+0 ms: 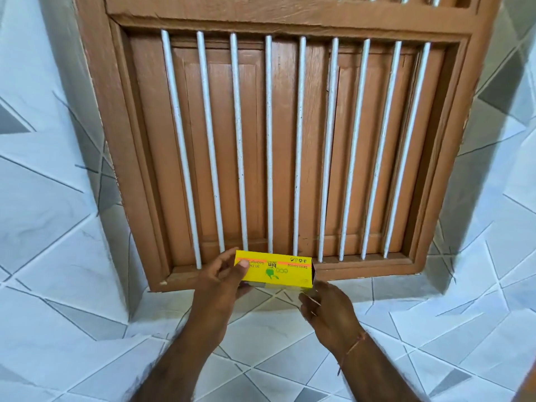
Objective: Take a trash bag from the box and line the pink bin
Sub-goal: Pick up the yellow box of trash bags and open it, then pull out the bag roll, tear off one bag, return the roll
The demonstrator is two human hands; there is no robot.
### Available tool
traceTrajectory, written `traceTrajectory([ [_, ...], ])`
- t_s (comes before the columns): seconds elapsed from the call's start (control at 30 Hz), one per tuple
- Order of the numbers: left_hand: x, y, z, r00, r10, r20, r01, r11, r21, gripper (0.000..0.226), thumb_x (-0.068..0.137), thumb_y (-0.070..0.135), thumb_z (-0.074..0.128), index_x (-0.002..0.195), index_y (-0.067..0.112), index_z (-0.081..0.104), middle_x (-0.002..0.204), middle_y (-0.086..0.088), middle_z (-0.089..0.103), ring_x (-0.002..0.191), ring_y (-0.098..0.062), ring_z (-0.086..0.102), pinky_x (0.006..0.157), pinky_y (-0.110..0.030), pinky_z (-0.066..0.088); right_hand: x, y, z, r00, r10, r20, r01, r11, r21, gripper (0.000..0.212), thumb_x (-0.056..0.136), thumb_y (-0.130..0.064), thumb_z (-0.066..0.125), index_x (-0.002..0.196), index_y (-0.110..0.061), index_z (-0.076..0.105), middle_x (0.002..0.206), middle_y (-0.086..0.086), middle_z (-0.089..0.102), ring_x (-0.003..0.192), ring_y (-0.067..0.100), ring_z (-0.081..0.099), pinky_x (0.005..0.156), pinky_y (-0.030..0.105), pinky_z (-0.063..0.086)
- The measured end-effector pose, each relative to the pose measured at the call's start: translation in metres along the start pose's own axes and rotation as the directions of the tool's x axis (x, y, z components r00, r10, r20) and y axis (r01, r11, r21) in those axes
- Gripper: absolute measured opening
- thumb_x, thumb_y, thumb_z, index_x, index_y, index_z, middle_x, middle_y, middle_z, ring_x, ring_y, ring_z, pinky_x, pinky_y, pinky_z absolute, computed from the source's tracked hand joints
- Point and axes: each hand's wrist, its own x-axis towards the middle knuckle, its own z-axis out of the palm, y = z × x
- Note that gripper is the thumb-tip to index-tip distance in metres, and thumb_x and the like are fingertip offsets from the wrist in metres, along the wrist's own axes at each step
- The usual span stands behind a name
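Fingers of the left hand [224, 274] pinch one end of the single yellow cardboard box [275, 269], thumb on its printed face. Beside its other end, the right hand [326, 310] curls loosely, holding nothing. Beyond them: nine white bars [269, 140] across one brown wooden window [290, 146], amid glossy grey-veined tiles [52, 216].

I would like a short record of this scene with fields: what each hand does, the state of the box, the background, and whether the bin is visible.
left hand: left hand grips the left end of the yellow box
right hand: right hand is at the right end of the box, fingers curled near its flap; contact unclear
box: held level in front of the window sill, print upside down to the camera
trash bag: none visible outside the box
background: brown wooden window with white bars, shutters closed; tiled wall around it
pink bin: not in view
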Motion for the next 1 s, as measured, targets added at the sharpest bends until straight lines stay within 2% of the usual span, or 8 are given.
traceTrajectory([
  [0.1, -0.001, 0.017, 0.016, 0.984, 0.176, 0.034, -0.177, 0.920, 0.351, 0.035, 0.084, 0.023, 0.072, 0.118, 0.019, 0.065, 0.103, 0.005, 0.069, 0.097, -0.018, 0.066, 0.088, -0.044, 0.056, 0.010, 0.009, -0.007, 0.999, -0.005, -0.052, 0.000, 0.995, -0.099, 0.036, 0.087, 0.006, 0.046, 0.059, -0.010, 0.061, 0.063, 0.014, 0.055, 0.053, 0.022, 0.048, 0.051, 0.025, 0.036],
  [0.17, -0.007, 0.030, 0.032, 0.931, 0.312, 0.188, -0.359, 0.701, 0.616, 0.037, 0.083, 0.026, 0.070, 0.120, 0.028, 0.062, 0.113, 0.009, 0.061, 0.106, -0.013, 0.059, 0.095, -0.035, 0.050, 0.010, 0.013, -0.005, 0.993, 0.097, 0.067, -0.103, 0.990, 0.098, 0.039, 0.090, 0.001, 0.048, 0.062, -0.009, 0.072, 0.067, 0.015, 0.070, 0.057, 0.026, 0.065, 0.049, 0.025, 0.049],
  [0.37, -0.009, 0.064, 0.070, 0.810, 0.401, 0.428, -0.567, 0.349, 0.746, 0.043, 0.090, 0.025, 0.059, 0.131, 0.029, 0.050, 0.133, 0.006, 0.042, 0.115, -0.015, 0.051, 0.096, -0.025, 0.042, 0.011, 0.023, -0.003, 0.915, 0.242, 0.324, -0.373, 0.815, 0.444, 0.044, 0.091, -0.038, 0.054, 0.100, 0.001, 0.069, 0.099, 0.025, 0.072, 0.095, 0.040, 0.061, 0.085, 0.048, 0.049],
  [0.53, 0.021, 0.079, 0.059, 0.803, 0.478, 0.357, -0.567, 0.424, 0.707, 0.036, 0.087, 0.021, 0.064, 0.122, 0.025, 0.059, 0.119, 0.003, 0.052, 0.104, -0.010, 0.050, 0.091, -0.018, 0.037, 0.014, 0.022, -0.009, 0.935, 0.237, 0.266, -0.334, 0.842, 0.423, 0.044, 0.064, -0.011, 0.070, 0.105, -0.002, 0.058, 0.093, 0.019, 0.058, 0.083, 0.031, 0.056, 0.050, 0.032, 0.056],
  [0.63, 0.049, 0.064, 0.015, 0.874, 0.482, 0.055, -0.402, 0.656, 0.639, 0.028, 0.085, 0.016, 0.067, 0.112, 0.020, 0.065, 0.112, 0.001, 0.061, 0.100, -0.014, 0.057, 0.086, -0.025, 0.047, 0.022, 0.013, -0.025, 0.969, 0.199, 0.148, -0.244, 0.867, 0.435, 0.035, 0.078, -0.007, 0.060, 0.112, -0.005, 0.051, 0.090, 0.018, 0.052, 0.074, 0.028, 0.053, 0.048, 0.028, 0.054],
  [0.73, 0.068, 0.008, -0.037, 0.931, 0.148, -0.335, -0.047, 0.955, 0.293, 0.017, 0.087, 0.015, 0.064, 0.104, 0.018, 0.065, 0.112, -0.014, 0.066, 0.095, -0.030, 0.064, 0.079, -0.044, 0.057, 0.027, -0.004, -0.045, 0.988, 0.145, 0.052, -0.153, 0.890, 0.430, 0.026, 0.086, -0.009, 0.057, 0.111, -0.007, 0.051, 0.098, 0.019, 0.053, 0.077, 0.027, 0.053, 0.051, 0.027, 0.055],
  [0.87, 0.077, -0.070, -0.052, 0.888, -0.189, -0.419, 0.229, 0.972, 0.046, 0.010, 0.093, 0.012, 0.055, 0.099, 0.010, 0.063, 0.108, -0.023, 0.061, 0.087, -0.031, 0.055, 0.081, -0.049, 0.052, 0.028, -0.020, -0.052, 0.998, 0.064, -0.008, -0.057, 0.927, 0.371, 0.023, 0.086, -0.008, 0.057, 0.109, -0.008, 0.053, 0.103, 0.019, 0.052, 0.079, 0.026, 0.053, 0.050, 0.026, 0.054],
  [1.0, 0.086, -0.099, -0.041, 0.868, 0.082, -0.490, 0.180, 0.867, 0.464, 0.026, 0.091, 0.014, 0.058, 0.113, 0.001, 0.065, 0.119, -0.023, 0.064, 0.106, -0.040, 0.058, 0.091, -0.044, 0.046, 0.025, -0.021, -0.042, 0.999, 0.046, -0.003, -0.042, 0.940, 0.339, 0.019, 0.089, -0.008, 0.055, 0.108, -0.009, 0.052, 0.102, 0.017, 0.053, 0.079, 0.026, 0.053, 0.048, 0.027, 0.055],
])
